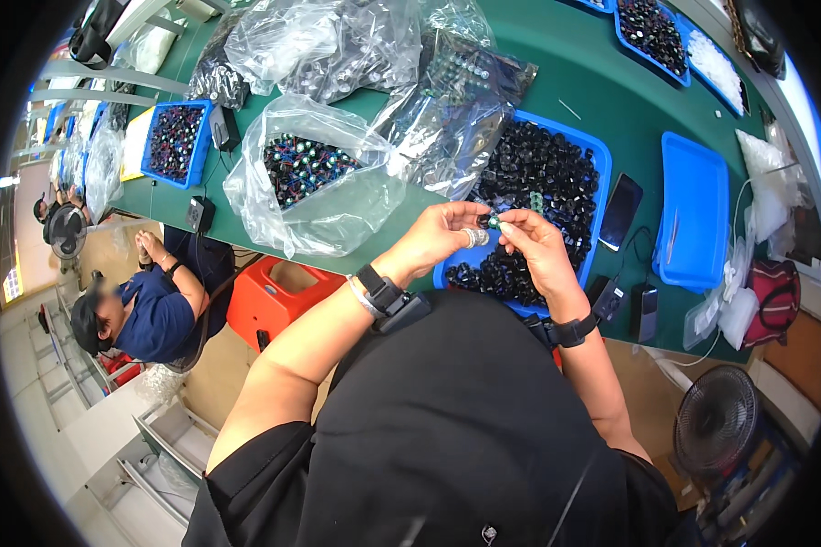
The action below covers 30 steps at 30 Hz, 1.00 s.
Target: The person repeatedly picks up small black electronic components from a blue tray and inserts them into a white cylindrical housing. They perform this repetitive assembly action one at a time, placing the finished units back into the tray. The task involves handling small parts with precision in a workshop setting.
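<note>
Both my hands meet above the near end of a blue tray [602, 162] that holds a heap of small black cap-like pieces [543, 173]. My left hand [438, 239] pinches a small dark part, and a whitish wrap covers one of its fingers. With thumb and forefinger my right hand [540, 244] grips the same small dark part [493, 221], which has a shiny greenish round end. Its exact kind is too small to tell. Left of the hands, an opened clear plastic bag [342, 214] holds several small pearly round parts with red and blue wires [308, 169].
Filled plastic bags [337, 46] lie at the back. A phone [621, 211], an empty-looking blue tray [693, 210] and small black boxes [643, 312] stand at right. A red stool [278, 305] and a seated person [160, 301] are left; a fan [716, 419] is lower right.
</note>
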{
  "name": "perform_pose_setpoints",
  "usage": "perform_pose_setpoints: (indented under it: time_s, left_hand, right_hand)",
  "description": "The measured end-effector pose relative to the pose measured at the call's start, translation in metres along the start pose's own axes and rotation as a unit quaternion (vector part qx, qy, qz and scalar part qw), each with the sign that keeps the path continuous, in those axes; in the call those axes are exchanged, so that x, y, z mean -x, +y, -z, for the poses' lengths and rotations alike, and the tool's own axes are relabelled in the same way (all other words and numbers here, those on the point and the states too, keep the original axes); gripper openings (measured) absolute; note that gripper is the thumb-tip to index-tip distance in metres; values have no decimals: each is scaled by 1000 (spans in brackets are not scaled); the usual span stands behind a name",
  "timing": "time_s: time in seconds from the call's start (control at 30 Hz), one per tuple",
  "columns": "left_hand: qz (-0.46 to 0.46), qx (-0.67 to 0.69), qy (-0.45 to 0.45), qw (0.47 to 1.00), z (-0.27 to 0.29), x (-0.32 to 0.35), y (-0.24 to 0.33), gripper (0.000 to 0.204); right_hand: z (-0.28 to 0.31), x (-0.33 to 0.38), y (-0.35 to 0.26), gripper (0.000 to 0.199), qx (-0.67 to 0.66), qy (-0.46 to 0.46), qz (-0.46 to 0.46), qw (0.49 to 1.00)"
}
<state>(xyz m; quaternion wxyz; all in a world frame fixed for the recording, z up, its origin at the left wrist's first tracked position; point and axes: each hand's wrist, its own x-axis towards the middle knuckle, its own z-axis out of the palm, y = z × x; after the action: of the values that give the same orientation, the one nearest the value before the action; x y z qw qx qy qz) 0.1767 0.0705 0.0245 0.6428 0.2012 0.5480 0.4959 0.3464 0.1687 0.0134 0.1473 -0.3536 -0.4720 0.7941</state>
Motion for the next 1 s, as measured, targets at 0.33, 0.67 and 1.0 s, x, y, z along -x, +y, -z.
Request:
perform_pose_setpoints:
  time_s: [0.33, 0.67, 1.0]
  left_hand:
    - [-16, 70, 53, 996, -12, 5, 3, 40]
    - [-6, 103, 87, 991, -11, 6, -10, 36]
    - [-11, -39, 118, 992, -2, 2, -26, 19]
  right_hand:
    - [-10, -2, 6, 11, -1, 21, 4, 1000]
    - [-22, -2, 22, 8, 14, 80, -30, 996]
    - [-31, 0, 15, 8, 44, 26, -107, 993]
